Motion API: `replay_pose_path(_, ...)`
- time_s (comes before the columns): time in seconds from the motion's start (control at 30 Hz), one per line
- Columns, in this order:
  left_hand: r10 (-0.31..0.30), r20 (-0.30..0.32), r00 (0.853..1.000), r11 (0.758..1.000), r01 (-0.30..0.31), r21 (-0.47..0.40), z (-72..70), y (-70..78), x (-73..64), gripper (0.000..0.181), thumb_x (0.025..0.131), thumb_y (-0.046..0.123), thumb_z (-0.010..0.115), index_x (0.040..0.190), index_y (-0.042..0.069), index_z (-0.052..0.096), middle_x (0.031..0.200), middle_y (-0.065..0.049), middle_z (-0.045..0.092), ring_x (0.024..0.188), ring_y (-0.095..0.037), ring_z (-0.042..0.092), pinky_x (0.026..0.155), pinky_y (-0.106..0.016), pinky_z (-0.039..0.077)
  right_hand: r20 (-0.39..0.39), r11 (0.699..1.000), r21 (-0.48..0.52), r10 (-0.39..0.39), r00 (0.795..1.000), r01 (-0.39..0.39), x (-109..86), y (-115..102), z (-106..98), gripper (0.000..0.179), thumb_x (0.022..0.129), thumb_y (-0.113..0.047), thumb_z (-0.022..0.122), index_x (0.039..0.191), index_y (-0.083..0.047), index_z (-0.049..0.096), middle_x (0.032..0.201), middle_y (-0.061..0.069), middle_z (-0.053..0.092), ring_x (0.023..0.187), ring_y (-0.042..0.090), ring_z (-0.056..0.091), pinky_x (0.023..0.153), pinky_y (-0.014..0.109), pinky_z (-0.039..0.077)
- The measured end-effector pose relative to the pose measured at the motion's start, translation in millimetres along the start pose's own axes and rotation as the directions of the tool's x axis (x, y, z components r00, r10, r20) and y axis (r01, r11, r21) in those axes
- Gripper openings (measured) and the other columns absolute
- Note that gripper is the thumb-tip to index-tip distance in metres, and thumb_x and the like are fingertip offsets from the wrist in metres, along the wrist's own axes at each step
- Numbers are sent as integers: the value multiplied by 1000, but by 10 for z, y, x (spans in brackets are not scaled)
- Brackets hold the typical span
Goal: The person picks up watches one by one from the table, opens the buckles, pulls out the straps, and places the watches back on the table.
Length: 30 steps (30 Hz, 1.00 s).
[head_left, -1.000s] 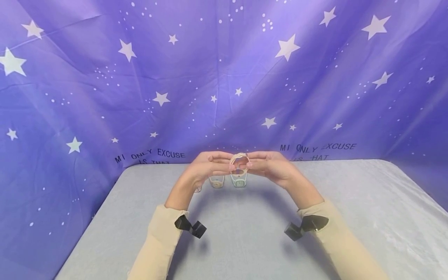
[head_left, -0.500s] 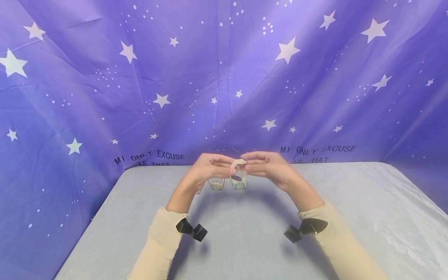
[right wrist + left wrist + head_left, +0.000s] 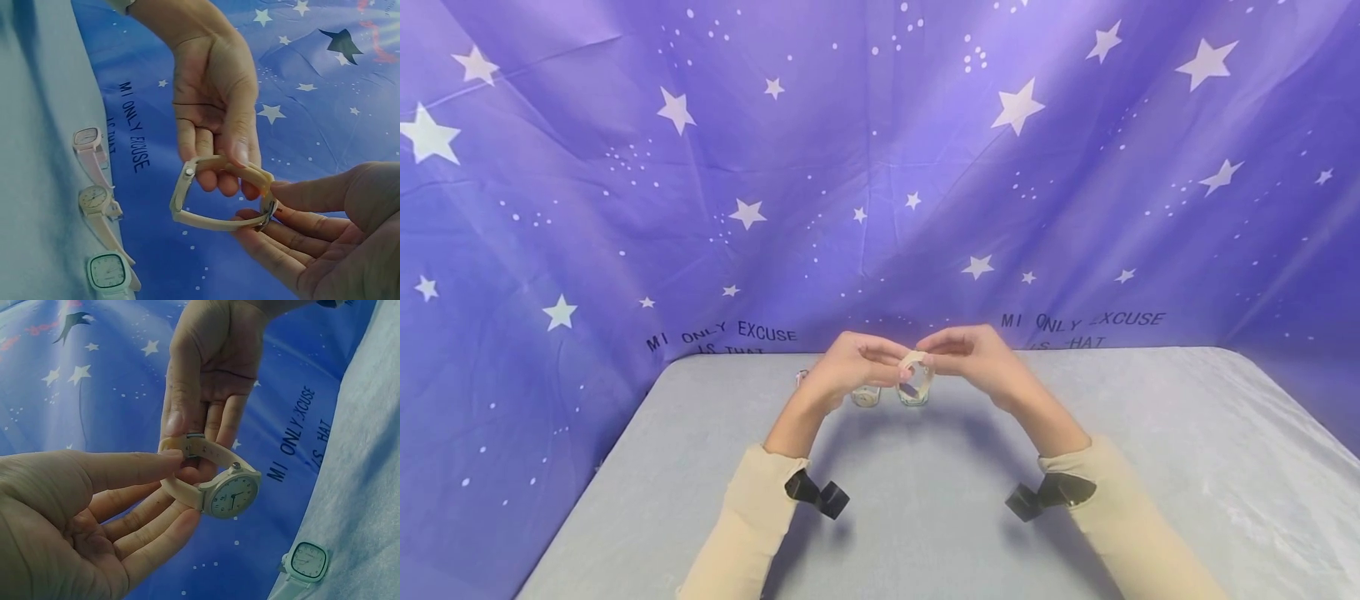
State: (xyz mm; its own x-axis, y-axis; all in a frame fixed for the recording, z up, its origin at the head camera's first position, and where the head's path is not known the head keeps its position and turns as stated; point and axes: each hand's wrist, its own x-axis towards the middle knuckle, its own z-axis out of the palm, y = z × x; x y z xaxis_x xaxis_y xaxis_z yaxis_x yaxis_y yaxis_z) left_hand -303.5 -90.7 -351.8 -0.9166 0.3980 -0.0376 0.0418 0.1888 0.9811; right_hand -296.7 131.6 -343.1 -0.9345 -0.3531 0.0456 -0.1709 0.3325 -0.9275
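A cream wristwatch point(image 3: 232, 496) with a round dial is held up between both hands, its strap forming a loop. In the left wrist view my left hand point(image 3: 81, 519) pinches the strap between thumb and fingers. My right hand point(image 3: 331, 231) pinches the strap at the buckle point(image 3: 267, 219), which its fingers partly cover. Both hands are above the table in the head view, with fingertips nearly meeting. Behind them lie a mint-green square watch point(image 3: 108, 271), a cream round watch point(image 3: 95, 197) and a pink square watch point(image 3: 87, 137), in a row.
A grey cloth-covered table point(image 3: 925, 517) stretches beneath the arms. Behind it hangs a purple curtain point(image 3: 820, 150) with white stars and printed lettering. Each sleeved wrist carries a black camera mount point(image 3: 831, 500).
The held watch has come down slightly and turned, its loop now overlapping the green watch in the head view. My left hand has shifted a little right, uncovering the pink watch on its left.
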Motion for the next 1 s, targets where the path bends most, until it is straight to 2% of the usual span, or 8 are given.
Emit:
replay_pose_path(0.27,0,10,1000,1000,0,19,10,-19,19,35,81,5,81,115,1,75,104,-16,78,95,-27,77,95,-48,60,-32,1000,-17,12,999,-13,13,-8,50,27,89,-3,73,115,3,70,109,18,76,106,33,72,101,50,56)
replay_pose_path(0.37,-5,20,1000,1000,5,10,11,-22,23,35,81,5,80,116,1,75,105,-15,78,99,-32,76,95,-48,60,-38,1000,-16,21,999,-21,20,-5,61,25,89,-2,73,114,4,70,108,19,76,104,32,72,100,49,56)
replay_pose_path(0.5,-13,27,1000,1000,13,0,11,-23,28,34,82,3,80,115,2,75,105,-14,79,102,-36,75,91,-41,62,-41,999,-15,34,999,-34,30,-1,63,24,88,0,73,112,4,70,106,18,76,98,26,73,98,46,58)
replay_pose_path(0.63,-22,32,999,1000,22,1,13,-29,33,33,82,2,80,115,3,76,105,-13,79,100,-33,75,89,-40,62,-38,999,-7,44,998,-45,37,8,58,23,88,0,73,110,4,69,104,17,76,94,23,73,97,44,58)
replay_pose_path(0.83,-22,55,998,1000,22,-6,9,-56,37,36,82,2,79,118,0,74,106,-15,78,98,-31,76,95,-49,60,-19,999,15,52,998,-52,44,26,41,24,88,0,73,111,5,68,103,17,75,92,21,72,98,45,59)
replay_pose_path(1.0,-19,60,998,1000,19,1,0,-68,32,37,82,3,80,118,1,74,106,-15,78,98,-30,76,95,-47,60,1,996,61,57,998,-57,53,52,21,23,89,0,72,111,6,67,101,14,76,99,27,73,99,46,58)
